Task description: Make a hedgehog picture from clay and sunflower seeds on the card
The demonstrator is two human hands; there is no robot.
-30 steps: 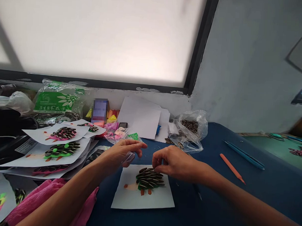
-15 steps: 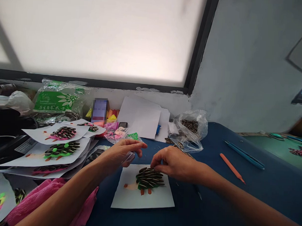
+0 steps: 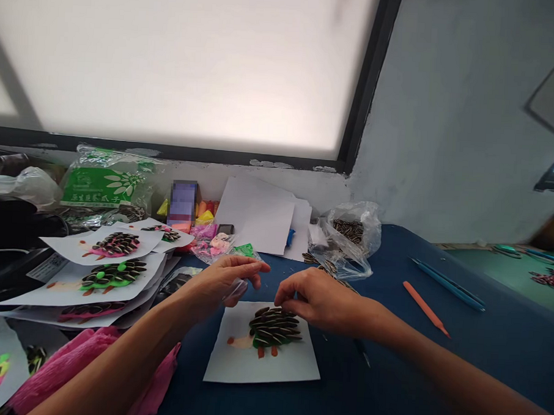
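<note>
A hedgehog picture (image 3: pixel 272 328) lies on a white paper sheet (image 3: pixel 226 367) before me. Its back is covered in striped sunflower seeds over green clay, with a pale snout and brown feet. My right hand (image 3: pixel 316 301) is closed in a pinch, fingertips at the top edge of the seeds; what they hold, if anything, is hidden. To the upper left of the sheet, my left hand (image 3: pixel 237 276) hovers with curled fingers around a small clear plastic piece (image 3: pixel 238 288).
Finished-looking hedgehog sheets (image 3: pixel 113 274) are stacked at left, by pink crepe paper (image 3: pixel 159 373). Behind stand a bag of seeds (image 3: pixel 347 232), blank paper (image 3: pixel 262 216), coloured clay packets (image 3: pixel 211 241) and a green seed packet (image 3: pixel 106 185). An orange tool (image 3: pixel 425 309) and blue tweezers (image 3: pixel 448 284) lie right.
My right hand has shifted very slightly left at the top of the seeds. My left hand and the paper sheet stay in place.
</note>
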